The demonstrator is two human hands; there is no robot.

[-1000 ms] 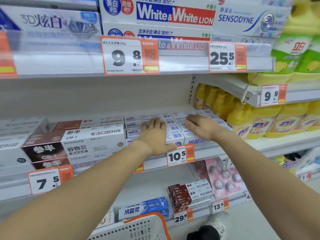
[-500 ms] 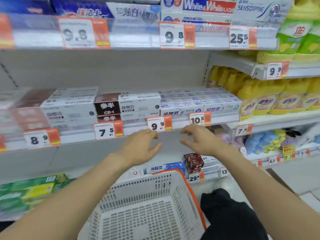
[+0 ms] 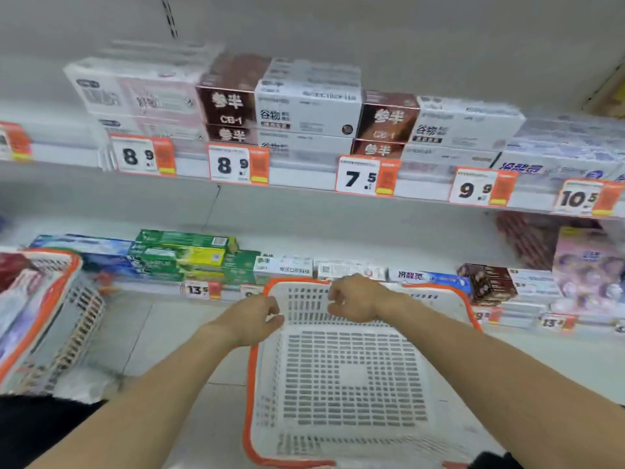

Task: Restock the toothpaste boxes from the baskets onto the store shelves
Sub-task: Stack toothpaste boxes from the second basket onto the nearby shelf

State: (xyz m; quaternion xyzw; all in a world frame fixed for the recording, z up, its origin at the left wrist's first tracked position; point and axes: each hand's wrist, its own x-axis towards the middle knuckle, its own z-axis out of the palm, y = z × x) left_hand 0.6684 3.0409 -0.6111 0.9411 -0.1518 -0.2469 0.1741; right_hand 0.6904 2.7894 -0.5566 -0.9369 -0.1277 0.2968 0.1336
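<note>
An empty white basket [image 3: 338, 384] with an orange rim stands on the floor below me. My left hand [image 3: 250, 316] hovers at its far left corner with fingers loosely curled, holding nothing. My right hand [image 3: 355, 299] hangs over the basket's far wall, also loosely curled and holding nothing. A second basket [image 3: 67, 316] at the left edge holds toothpaste boxes [image 3: 13, 272]. Brown-and-white toothpaste boxes [image 3: 304, 106] are stacked on the upper shelf, and green boxes [image 3: 182, 255] lie on the lower shelf.
Price tags line the shelf edges, among them the 7.5 tag [image 3: 367, 177]. Pink packs [image 3: 588, 272] stand at the right of the lower shelf. A white crumpled bag [image 3: 84, 384] lies on the tiled floor beside the left basket. My dark clothing [image 3: 33, 431] fills the bottom left.
Both hands have come off the boxes on the shelf and dropped down over the empty basket. My view has swung left and down, bringing the second basket into sight.
</note>
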